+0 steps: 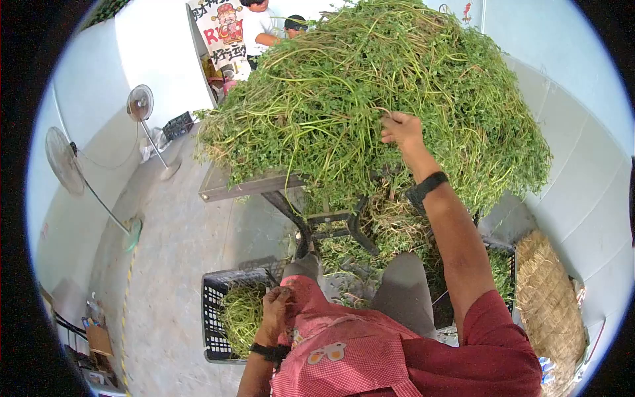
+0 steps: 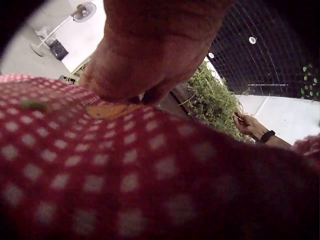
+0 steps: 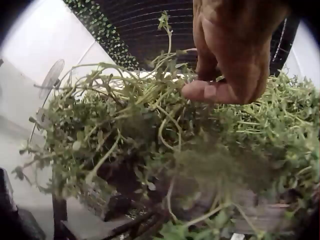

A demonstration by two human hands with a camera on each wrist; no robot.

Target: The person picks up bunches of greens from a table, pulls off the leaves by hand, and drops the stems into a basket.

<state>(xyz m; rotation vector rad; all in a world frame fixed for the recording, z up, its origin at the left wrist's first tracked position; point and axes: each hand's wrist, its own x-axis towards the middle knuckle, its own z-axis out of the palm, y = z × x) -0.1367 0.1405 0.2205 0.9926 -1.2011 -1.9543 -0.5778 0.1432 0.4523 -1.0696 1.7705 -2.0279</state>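
Nearest the camera, a red-and-white checked apron (image 1: 337,360) covers the person's lap. The left hand (image 1: 274,311) rests against its edge with fingers curled in; whether they pinch anything cannot be told, since the left wrist view shows only knuckles pressed onto the checked cloth. Just beside that hand, on the floor, stands a black slotted plastic crate (image 1: 215,324) with a small heap of trimmed green stems inside.

Further out, the right arm, wearing a black wristband (image 1: 426,187), stretches up to the huge mound of green leafy stalks (image 1: 344,99) piled on a grey metal-legged table (image 1: 245,185). The right hand (image 1: 400,129) is buried at the mound's front face, fingers curled around a few thin stems; the right wrist view shows the thumb (image 3: 210,91) pressed across them. More greens hang below the table edge and lie on the floor beneath.

A round woven straw basket (image 1: 549,304) sits to the right by the wall. Two standing fans (image 1: 140,106) are along the left wall, and people stand behind the mound near a red-lettered poster (image 1: 221,30).
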